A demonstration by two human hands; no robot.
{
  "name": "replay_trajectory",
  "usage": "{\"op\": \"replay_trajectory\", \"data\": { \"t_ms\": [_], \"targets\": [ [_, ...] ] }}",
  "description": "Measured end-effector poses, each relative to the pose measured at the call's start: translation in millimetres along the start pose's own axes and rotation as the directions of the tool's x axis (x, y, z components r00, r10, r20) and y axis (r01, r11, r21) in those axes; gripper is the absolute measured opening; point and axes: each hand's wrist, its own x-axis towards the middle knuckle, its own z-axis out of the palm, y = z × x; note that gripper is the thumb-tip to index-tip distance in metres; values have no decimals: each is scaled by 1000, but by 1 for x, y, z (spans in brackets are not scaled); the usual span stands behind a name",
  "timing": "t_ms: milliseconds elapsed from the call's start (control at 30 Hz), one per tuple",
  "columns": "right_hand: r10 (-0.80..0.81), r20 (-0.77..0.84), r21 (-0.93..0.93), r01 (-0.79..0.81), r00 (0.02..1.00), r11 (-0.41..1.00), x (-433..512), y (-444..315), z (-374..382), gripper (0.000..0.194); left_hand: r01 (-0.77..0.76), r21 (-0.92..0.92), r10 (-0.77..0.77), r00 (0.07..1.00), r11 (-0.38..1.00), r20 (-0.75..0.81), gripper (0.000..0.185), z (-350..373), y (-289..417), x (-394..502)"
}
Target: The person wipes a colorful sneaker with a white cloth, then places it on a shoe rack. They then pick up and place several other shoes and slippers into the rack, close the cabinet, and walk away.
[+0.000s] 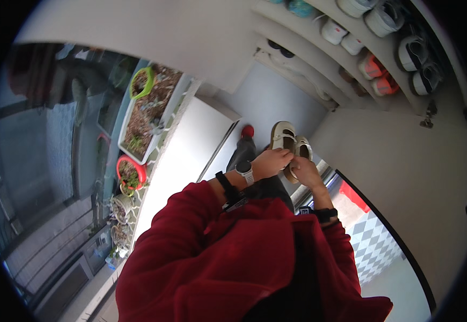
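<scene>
A pair of off-white strapped shoes is held in front of my body, toes pointing away from me. My left hand (273, 162), with a watch on its wrist, has its fingers on the heel end of the left shoe (282, 135). Close against it, my right hand (305, 171) grips the heel end of the right shoe (304, 149). The fingertips of both hands meet between the two shoes, and the heels are partly hidden by them.
A shoe rack (340, 50) with several pairs of shoes rises at the upper right, beside an open cabinet door (398, 161). To the left, a planter box (146, 112) and potted plants stand outside a window above a white ledge (193, 133). A red shoe (248, 131) is on my foot.
</scene>
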Motion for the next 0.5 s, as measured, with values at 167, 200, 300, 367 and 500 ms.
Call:
{"op": "replay_trajectory", "data": {
  "t_ms": [167,200,300,367,500],
  "targets": [
    [128,44,-131,-122,991,984,27,14,-28,44,-18,-212,35,996,977,78,24,2,-26,51],
    [134,29,-101,-130,991,986,35,21,-35,51,-42,-257,63,995,966,74,22,1,-35,66],
    [212,15,-115,-209,977,971,63,51,-46,50,104,-434,-13,978,895,207,31,-1,-57,112],
    [239,-103,-106,-249,966,963,82,79,-43,39,-2,-405,33,997,914,69,36,1,-75,148],
    [308,-303,33,-313,902,949,117,148,-12,28,7,-190,-6,1000,982,5,27,9,-126,222]
  ]
}}
